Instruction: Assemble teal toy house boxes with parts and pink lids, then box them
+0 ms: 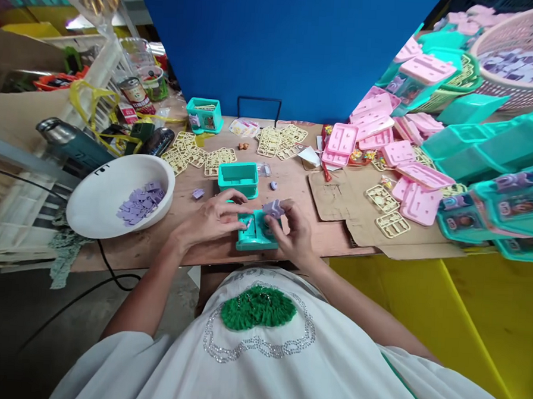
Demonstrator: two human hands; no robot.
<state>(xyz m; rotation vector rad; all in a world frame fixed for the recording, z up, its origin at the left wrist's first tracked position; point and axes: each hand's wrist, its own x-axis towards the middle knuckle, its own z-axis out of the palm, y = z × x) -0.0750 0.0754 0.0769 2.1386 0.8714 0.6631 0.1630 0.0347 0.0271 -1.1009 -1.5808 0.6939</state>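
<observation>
A teal plastic toy case lies open at the near edge of the wooden table. My left hand rests on its left side, fingers curled and pressing it down. My right hand pinches a small purple plastic piece just above the case's top edge. Behind the hands stands another teal case. Two loose purple pieces lie on the table close by.
A white bowl of purple pieces sits left. Cream part sprues lie at the back, pink trays and teal boxes pile up right. Torn cardboard lies beside my right hand. A blue wall stands behind.
</observation>
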